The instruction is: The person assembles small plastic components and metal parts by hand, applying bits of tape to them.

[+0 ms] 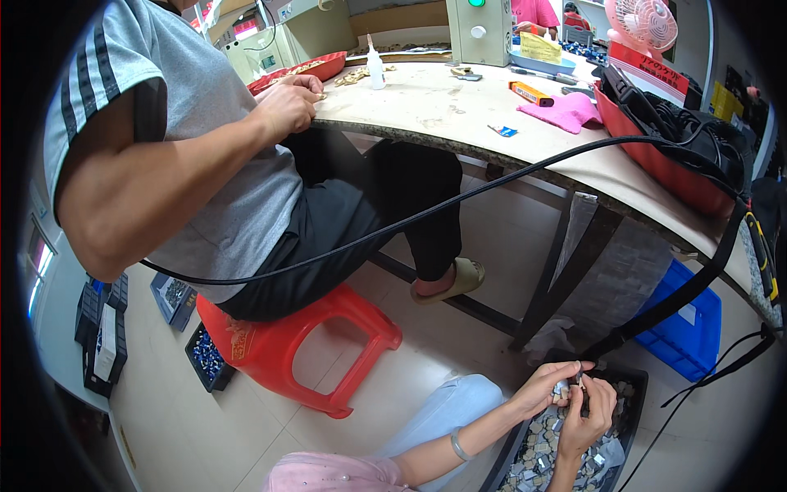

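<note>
My left hand (542, 390) is at the lower right, closed around several small beige and grey pieces (561, 393). Fingertips of my right hand (591, 412) meet those of the left at a small dark piece (579, 376), whose exact kind is too small to make out. Both hands are above a black tray (630, 426) full of small beige and grey parts (537, 447). A silver bangle (460, 447) circles my left wrist.
A co-worker in a grey shirt (221, 123) sits on a red stool (320, 353) at a workbench (410, 98). Black cable (459, 197) crosses the view. A blue crate (684, 320) stands beyond my tray. Bins of blue parts (209, 358) sit on the floor at left.
</note>
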Demonstrator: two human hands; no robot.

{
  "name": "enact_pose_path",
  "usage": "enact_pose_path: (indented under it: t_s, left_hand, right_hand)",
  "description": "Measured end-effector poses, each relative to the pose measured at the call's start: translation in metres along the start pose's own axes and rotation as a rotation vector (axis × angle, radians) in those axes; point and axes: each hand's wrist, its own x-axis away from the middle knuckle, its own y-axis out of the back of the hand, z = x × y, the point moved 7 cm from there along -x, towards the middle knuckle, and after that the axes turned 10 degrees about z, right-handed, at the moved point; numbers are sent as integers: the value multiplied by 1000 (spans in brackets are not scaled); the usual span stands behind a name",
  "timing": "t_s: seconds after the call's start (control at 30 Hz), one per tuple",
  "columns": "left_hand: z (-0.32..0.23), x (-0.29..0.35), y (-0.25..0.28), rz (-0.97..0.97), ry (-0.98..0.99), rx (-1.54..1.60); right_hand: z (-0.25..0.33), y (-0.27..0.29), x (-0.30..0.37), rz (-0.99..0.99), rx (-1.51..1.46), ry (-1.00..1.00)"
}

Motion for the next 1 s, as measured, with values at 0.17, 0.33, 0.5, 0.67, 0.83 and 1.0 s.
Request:
enact_pose_path:
  t_s: [0.17, 0.33, 0.5, 0.67, 0.83, 1.0]
  left_hand:
    - [-1, 4, -2, -9, -4, -6]
    - [5, 10, -7, -3, 10, 3]
    - [-3, 7, -13, -51, 24, 52]
    - [-32, 9, -18, 64, -78, -116]
    - [-15, 1, -36, 225, -29, -96]
    - [-14, 5, -38, 249, -92, -159]
  right_hand:
    - [1, 0, 3, 8, -1, 7]
    - [2, 5, 12, 10, 10, -5]
    - [1, 9, 8, -37, 68, 9]
    - [9, 9, 0, -88, -17, 35]
    - [-10, 29, 26, -202, 14, -39]
    - [-19, 25, 41, -203, -121, -86]
